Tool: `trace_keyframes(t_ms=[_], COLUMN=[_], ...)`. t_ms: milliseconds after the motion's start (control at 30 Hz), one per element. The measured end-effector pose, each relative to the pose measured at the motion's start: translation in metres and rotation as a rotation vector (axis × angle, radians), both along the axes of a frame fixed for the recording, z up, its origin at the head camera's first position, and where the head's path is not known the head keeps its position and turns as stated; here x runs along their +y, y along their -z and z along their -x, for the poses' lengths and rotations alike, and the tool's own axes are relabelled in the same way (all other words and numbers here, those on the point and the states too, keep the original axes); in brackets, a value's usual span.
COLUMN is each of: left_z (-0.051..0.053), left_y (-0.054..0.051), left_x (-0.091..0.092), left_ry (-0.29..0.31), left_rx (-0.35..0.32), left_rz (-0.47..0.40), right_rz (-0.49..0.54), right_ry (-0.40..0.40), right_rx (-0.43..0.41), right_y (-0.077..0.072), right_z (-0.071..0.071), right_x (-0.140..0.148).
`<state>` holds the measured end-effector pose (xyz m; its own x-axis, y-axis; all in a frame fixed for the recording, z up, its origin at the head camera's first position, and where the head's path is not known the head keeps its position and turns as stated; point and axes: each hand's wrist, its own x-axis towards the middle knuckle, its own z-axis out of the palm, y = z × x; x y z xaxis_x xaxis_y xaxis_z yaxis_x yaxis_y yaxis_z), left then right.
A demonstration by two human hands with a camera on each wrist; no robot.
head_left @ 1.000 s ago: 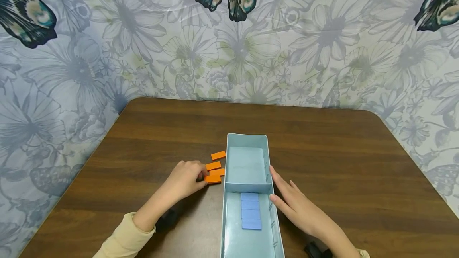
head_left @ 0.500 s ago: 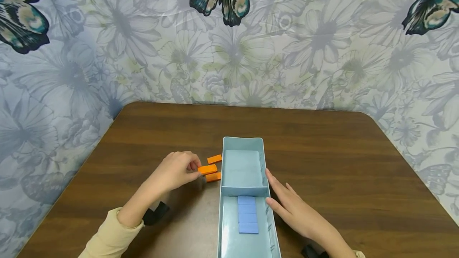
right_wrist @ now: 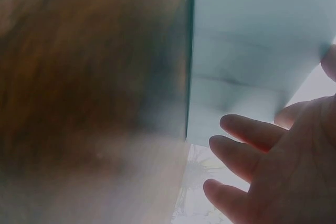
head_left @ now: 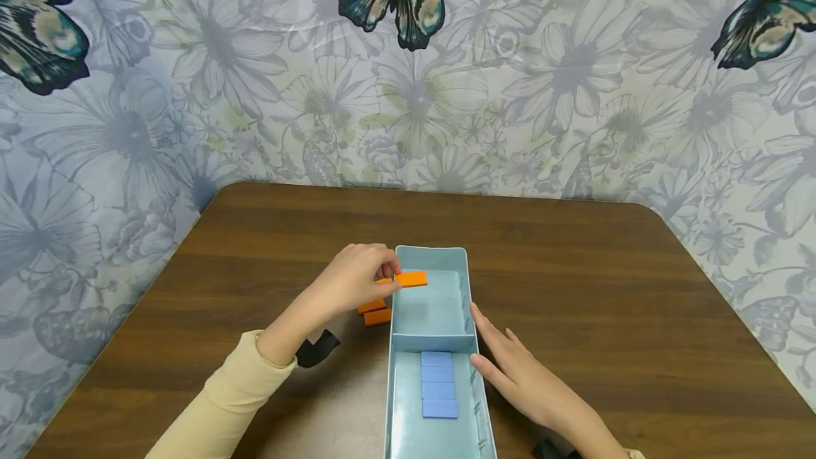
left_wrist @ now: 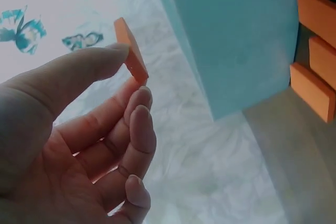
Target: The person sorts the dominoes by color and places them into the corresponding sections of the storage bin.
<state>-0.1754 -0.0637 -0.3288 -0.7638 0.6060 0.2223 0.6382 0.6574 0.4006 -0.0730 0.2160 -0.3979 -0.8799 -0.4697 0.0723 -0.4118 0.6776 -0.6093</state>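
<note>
Between thumb and fingertips, the left hand [head_left: 353,276] pinches an orange block [head_left: 412,279] over the far left rim of a light blue divided box [head_left: 433,340]. The left wrist view shows that block [left_wrist: 131,51] tilted in the left hand [left_wrist: 89,129], beside the box wall [left_wrist: 236,40]. Other orange blocks [head_left: 378,316] lie against the box's left side, partly hidden by the hand. Blue pieces [head_left: 438,389] lie in a column in the near compartment. The right hand [head_left: 529,381], fingers extended, rests its fingertips on the box's right side; the right wrist view shows this hand [right_wrist: 294,161] spread beside the wall.
The brown wooden table [head_left: 605,289] extends around the box, its far edge near a flowered wall covering [head_left: 446,105] with butterflies. Dark bands are at both wrists.
The left hand has lifted an orange block from the group and moved it right and away, over the box's far compartment. The right hand has stayed at the box side.
</note>
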Motion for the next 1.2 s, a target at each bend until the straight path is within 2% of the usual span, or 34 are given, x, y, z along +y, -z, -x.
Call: trace_keyframes(t_ms=[300,500,900,1200], left_z=[0.006,0.008,0.008,0.007], left_y=[0.013,0.024,0.036,0.046], left_x=[0.026,0.041,0.063,0.070], left_ry=[0.083,0.134,0.146,0.136], left_rx=[0.096,0.102,0.106,0.094], left_rz=[0.120,0.157,0.237,0.288], right_rz=[-0.016,-0.009,-0.003,0.003], right_ry=[0.030,0.033,0.021,0.016], right_rx=[-0.043,-0.053,-0.030,-0.038], right_y=[0.000,0.001,0.000,0.001], right_z=[-0.002,-0.002,0.001,0.001], right_x=[-0.001,-0.001,0.000,0.000])
